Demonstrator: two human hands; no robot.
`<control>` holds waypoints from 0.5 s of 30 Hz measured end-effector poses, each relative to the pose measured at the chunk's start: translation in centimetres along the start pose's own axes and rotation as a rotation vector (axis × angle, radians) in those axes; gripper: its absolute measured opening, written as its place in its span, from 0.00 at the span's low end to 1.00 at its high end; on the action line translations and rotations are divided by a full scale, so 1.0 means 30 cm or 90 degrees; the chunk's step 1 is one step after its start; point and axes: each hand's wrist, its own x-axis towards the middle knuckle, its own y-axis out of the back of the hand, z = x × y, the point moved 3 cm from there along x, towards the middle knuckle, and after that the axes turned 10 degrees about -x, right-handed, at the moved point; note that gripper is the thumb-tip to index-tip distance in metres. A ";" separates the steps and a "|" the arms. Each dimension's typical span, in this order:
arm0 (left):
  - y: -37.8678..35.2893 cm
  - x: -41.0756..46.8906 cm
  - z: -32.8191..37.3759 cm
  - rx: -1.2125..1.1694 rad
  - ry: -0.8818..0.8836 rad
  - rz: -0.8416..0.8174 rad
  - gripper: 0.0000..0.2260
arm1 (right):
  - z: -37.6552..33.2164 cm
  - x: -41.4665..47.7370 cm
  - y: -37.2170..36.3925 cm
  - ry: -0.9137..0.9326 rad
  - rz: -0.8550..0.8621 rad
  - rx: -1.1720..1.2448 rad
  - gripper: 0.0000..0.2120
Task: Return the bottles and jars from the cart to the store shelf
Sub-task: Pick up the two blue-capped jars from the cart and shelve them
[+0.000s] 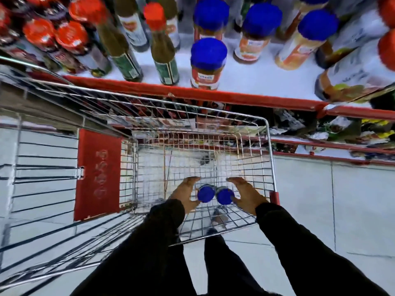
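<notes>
Pickup from the cart (269,146) appears to be the step in hand: both arms reach down into the wire basket, where two jars stand side by side, touching or nearly so, near the person's end of the basket floor. Only their blue lids show clearly, the left jar (205,193) and the right jar (224,196); their bodies are hidden beneath the lids. The left hand (185,191) is spread open, fingers extended along the left side of the left jar, with the thumb close against the near edge of its lid; the frame is too blurred to say whether it touches. The right hand (245,192) is likewise open, curved around the right side of the right jar, thumb near the lid. Neither hand has closed on anything; the two flank the pair like brackets. No other goods are visible in the basket, so these two seem to be the last items to return. The shelf (235,97), with its red front edge, lies on the far side of the cart and already carries matching blue-lidded jars (208,63), with bare white surface to their right. In my judgement the next move calls for each hand to close on its own jar, or for both to press the pair together, and then lift clear of the basket rim before carrying across to that bare patch.
</notes>
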 end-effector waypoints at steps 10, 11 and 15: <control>-0.174 0.172 -0.090 0.041 0.081 -0.004 0.32 | 0.040 0.164 -0.111 0.072 -0.074 -0.191 0.30; -0.180 0.181 -0.092 0.034 0.078 0.010 0.30 | 0.042 0.174 -0.116 0.083 -0.067 -0.213 0.29; -0.181 0.191 -0.100 -0.011 0.048 0.066 0.26 | 0.043 0.203 -0.121 0.085 -0.024 -0.218 0.27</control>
